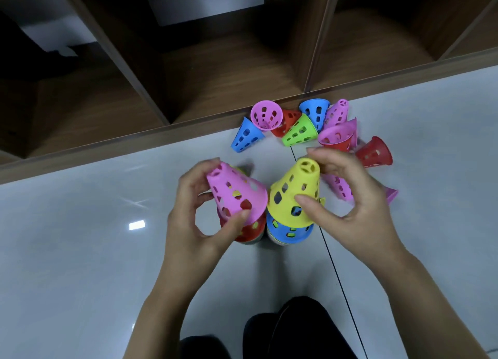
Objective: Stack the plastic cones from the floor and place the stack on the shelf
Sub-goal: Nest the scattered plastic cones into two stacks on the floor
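Gripping w/ both hands. L hand (199,205) is curling round a pink cone (234,191), thumb at the wide rim, fingers up by the tip. R hand (347,194) is holding a yellow cone (296,197), thumb pressing its side, fingers arching at the tip. Neither hand is slack; each is clamping its own cone.

Pink cone is tilting, tip leaning up-left, over a red cone (249,230) that is topping a short stack on the floor (80,224); prob. not fully seated. Yellow cone is sitting upright over a blue cone (291,230), a 2nd stack just beside the 1st. No. of cones per stack: can't tell, lower ones are hidden.

Progress, my read: approx. midway. Two part-stacks are going up, not merged yet. Loose pile is lying beyond the hands, at the foot of the shelf (231,70): green cone (299,131), loose blue cone (246,136), loose red cone (373,152), several pinks, more. All on their sides, jumbled, some touching; one pink is showing only partly behind R hand. Left to do: gather those, join the stacks into one, lift it to the shelf.

Around: shelf is wooden cubbies, insides dark. Dark-clad knees (296,326) are showing at bottom edge. In the way: little, as I judge it. Loose pile is crowding R hand's far side, and a tall stack could be wobbling on the lift.
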